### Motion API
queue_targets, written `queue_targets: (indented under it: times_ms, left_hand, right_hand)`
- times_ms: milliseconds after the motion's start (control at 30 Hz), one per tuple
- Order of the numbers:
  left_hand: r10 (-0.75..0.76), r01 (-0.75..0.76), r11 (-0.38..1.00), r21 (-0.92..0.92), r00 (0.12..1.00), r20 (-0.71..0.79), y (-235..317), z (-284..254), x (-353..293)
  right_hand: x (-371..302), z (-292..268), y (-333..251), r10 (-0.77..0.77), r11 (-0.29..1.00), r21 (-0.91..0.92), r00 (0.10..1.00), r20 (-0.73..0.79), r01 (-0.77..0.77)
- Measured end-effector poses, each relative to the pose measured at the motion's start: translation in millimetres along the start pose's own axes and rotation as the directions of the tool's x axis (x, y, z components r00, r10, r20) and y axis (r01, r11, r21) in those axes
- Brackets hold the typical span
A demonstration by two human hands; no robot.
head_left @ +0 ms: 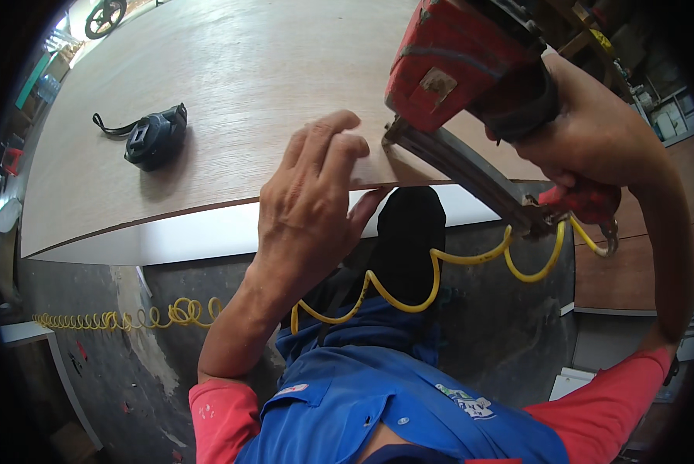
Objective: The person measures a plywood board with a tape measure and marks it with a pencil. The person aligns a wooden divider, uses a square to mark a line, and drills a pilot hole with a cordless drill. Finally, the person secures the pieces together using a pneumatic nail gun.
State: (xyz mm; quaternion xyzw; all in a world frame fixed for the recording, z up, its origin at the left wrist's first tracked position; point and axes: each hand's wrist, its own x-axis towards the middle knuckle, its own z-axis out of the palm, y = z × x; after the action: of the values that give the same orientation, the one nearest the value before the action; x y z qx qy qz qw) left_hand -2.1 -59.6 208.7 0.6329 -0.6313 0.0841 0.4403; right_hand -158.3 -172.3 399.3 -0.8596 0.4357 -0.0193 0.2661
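Note:
My right hand (594, 116) is closed round a red and black air nail gun (455, 69). The gun's nose meets the top of a pale plywood panel (231, 69) close to its near edge, and its long metal magazine slants back toward me. My left hand (308, 178) is at the same edge, just left of the nose. Its fingers are bent and apart above the panel, and its thumb lies along the edge. Whether the fingertips press on the wood is hard to tell. A coiled yellow air hose (370, 286) runs from the gun's handle across my front.
A black tape measure (158, 139) with a strap lies on the panel at left. Below the panel's edge shows a white surface (185, 236). The hose continues over the dark, stained floor (192, 371). Brown boards (610, 247) stand at right. A wheel (105, 17) shows far left.

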Motion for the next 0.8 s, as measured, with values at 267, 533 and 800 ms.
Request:
queue_targets:
  times_ms: [267,533,800]
  left_hand:
    - [0.063,-0.133,0.959,-0.250,0.961,-0.268,-7,-18,-26]
    - [0.056,-0.087,0.946,-0.311,0.993,-0.107,69,-61,-115]
    - [-0.381,0.399,0.849,0.348,0.917,-0.120,82,-83,-173]
  right_hand:
    - [5,-5,49,-0.101,0.979,0.192,0.976,0.192,0.064]
    - [-42,137,58,-0.303,0.291,0.934,0.946,-0.118,0.209]
    - [-52,285,-16,-0.559,-0.154,0.988,0.821,-0.114,0.032]
